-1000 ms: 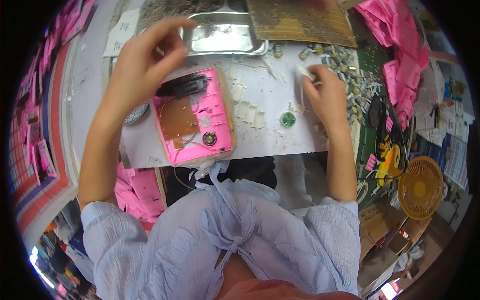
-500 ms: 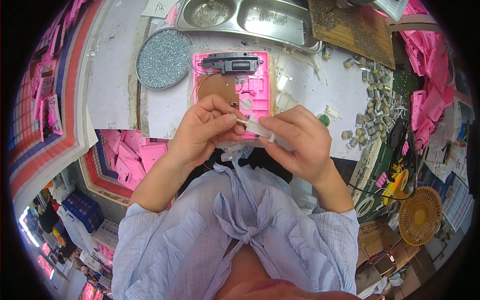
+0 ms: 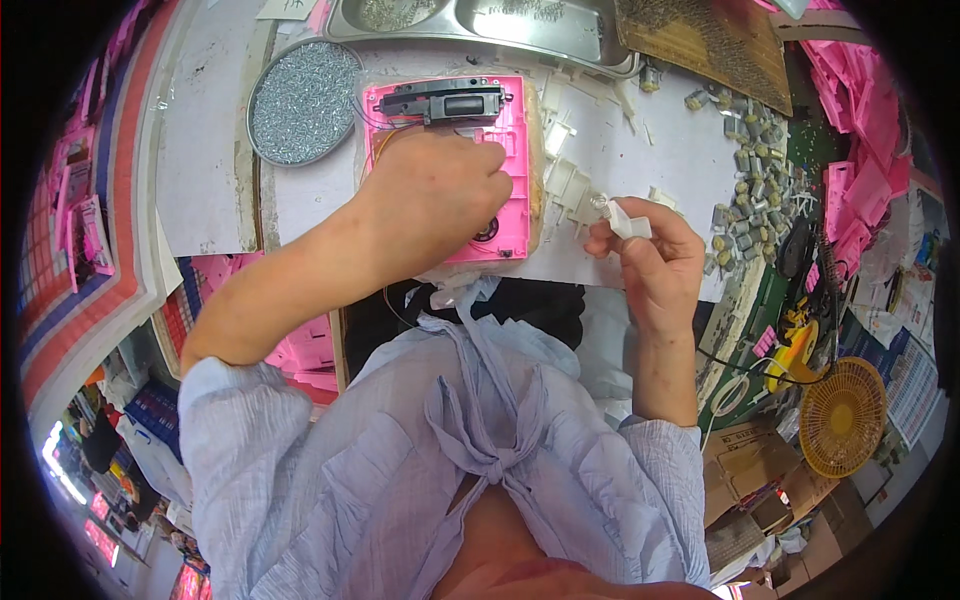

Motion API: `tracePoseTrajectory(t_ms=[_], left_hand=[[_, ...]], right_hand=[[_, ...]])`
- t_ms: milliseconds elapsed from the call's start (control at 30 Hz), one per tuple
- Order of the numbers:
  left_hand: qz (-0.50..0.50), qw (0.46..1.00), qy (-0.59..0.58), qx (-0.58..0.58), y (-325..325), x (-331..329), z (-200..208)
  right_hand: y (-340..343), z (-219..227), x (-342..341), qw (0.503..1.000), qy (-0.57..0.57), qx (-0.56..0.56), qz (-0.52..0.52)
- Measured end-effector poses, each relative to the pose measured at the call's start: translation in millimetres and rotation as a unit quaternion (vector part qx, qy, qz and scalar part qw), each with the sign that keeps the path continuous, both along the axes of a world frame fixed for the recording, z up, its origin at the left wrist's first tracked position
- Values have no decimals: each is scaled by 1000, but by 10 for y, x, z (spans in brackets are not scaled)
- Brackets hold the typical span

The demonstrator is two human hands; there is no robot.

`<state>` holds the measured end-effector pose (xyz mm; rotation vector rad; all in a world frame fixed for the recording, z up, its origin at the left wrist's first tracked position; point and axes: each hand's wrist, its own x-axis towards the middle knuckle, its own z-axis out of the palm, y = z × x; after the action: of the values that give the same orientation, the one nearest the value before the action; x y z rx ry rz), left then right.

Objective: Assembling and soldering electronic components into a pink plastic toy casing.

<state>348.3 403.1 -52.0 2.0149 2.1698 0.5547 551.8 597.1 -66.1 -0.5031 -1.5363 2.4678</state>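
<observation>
A pink plastic housing lies on the table in front of me, with a black rectangular module along its far edge and thin wires at its left. Over the middle of that housing is my left hand, closed, its knuckles up and its fingertips hidden beneath it. Whatever those fingers pinch cannot be seen. To the right, my right hand is raised above the table and grips a small white plastic part between thumb and fingers. A clear round bit sits at this part's upper end.
A round tray of small screws stands at left, a metal compartment tray at the far side. White plastic pieces lie right of the housing. Several small motors are scattered farther right, near a cardboard sheet.
My hands were together at the housing's near edge, both on the white part. They have parted: left moved forward over the housing, right moved right with the white part.
</observation>
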Motion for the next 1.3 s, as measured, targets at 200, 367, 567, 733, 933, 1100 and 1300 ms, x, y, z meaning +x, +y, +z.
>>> tracePoseTrajectory(t_ms=[200,367,567,733,933,1100,1300], left_hand=[[-32,994,26,-102,78,14,-16],[-22,993,-15,-112,105,-26,-52],[19,992,-74,-97,142,-38,-99],[21,992,-80,-94,103,-67,-94],[-4,996,-82,-36,-18,-109,-33],[29,986,-157,51,-249,-152,-4],[86,965,-227,98,-294,-215,-89]], right_hand=[[23,-14,43,1000,10,-1,6],[23,-11,39,1000,-3,13,-5],[6,-43,22,1000,-4,-4,4],[-6,-48,6,1000,-10,-4,2],[-18,24,-112,964,-23,265,-7],[8,88,-336,852,20,522,-1],[30,64,-473,843,22,537,14]])
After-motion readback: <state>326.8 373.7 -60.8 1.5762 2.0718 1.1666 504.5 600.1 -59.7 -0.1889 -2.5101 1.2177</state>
